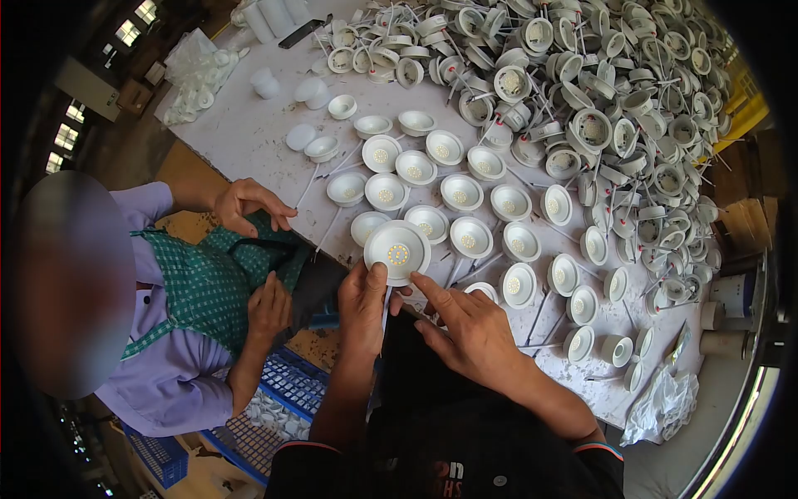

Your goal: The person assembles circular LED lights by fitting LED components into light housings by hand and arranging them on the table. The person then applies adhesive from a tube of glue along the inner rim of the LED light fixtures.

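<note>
My left hand (363, 309) grips a white round downlight (384, 242) by its lower rim, thumb on the front. Its face tilts up toward me, with a ring of small yellow LEDs in the middle, and a wire hangs below. Close to its lower right edge is the index fingertip of my right hand (475, 331); whether it touches the rim I cannot tell. The fingers of that hand are apart and hold nothing visible. Beyond my hands, several similar downlights (471, 237) lie face up in loose rows on the white table (258, 129).
A large heap of downlight housings (594, 129) covers the table's far right. White discs (301, 137) and plastic bags (199, 79) lie at the far left, clear plastic (662, 407) at the right edge. A co-worker (179, 308) sits left, beside blue crates (291, 378).
</note>
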The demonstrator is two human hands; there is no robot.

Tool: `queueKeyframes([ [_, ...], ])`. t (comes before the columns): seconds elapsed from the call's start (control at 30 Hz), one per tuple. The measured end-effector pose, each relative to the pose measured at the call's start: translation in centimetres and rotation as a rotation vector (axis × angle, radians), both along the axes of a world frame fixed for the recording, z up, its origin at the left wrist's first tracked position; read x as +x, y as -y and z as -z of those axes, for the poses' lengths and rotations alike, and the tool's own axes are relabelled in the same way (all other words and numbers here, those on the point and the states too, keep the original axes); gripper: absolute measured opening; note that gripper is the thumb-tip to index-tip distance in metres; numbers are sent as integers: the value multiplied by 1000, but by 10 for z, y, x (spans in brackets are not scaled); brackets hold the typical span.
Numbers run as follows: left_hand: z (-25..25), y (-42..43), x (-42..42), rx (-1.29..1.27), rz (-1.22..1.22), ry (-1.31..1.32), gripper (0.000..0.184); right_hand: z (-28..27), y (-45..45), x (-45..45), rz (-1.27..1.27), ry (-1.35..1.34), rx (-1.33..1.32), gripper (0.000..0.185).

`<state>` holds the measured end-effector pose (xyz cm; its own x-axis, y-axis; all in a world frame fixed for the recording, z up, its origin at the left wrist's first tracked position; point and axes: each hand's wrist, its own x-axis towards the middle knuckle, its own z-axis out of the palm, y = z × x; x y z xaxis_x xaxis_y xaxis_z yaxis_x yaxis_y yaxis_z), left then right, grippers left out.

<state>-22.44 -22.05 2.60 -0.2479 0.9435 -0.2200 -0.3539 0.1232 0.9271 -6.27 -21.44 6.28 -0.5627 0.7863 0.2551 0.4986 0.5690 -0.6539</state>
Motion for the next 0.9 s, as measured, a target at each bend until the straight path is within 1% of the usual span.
queueKeyframes([
  [0.2, 1, 3, -13, -31, 104, -30, 50, 6, -2, 3, 58, -84, -21, 60],
  [0.3, 0, 3, -14, -81, 75, -85, 51, 4, -3, 6, 90, -98, -40, 55],
  [0.43, 5, 4, -19, -95, 67, -87, 52, 6, 0, 8, 71, -78, -47, 47],
  [0.63, 4, 0, -25, -51, 85, -20, 55, 5, 6, 11, 82, -142, -84, 42],
  [0.7, -3, -3, -19, -36, 0, 48, 57, 6, 7, 11, 81, -147, -90, 42],
  [0.73, -4, -3, -19, -31, 5, 48, 57, 6, 8, 12, 78, -148, -98, 41],
  [0.8, -5, -3, -21, -53, -127, 71, 59, 7, 10, 13, 71, -154, -98, 40],
  [0.83, -6, -2, -22, -50, -117, 73, 59, 7, 12, 13, 63, -160, -108, 38],
  [0.9, -4, -1, -23, 42, -216, 185, 63, 12, 18, 12, 77, -167, -105, 37],
])
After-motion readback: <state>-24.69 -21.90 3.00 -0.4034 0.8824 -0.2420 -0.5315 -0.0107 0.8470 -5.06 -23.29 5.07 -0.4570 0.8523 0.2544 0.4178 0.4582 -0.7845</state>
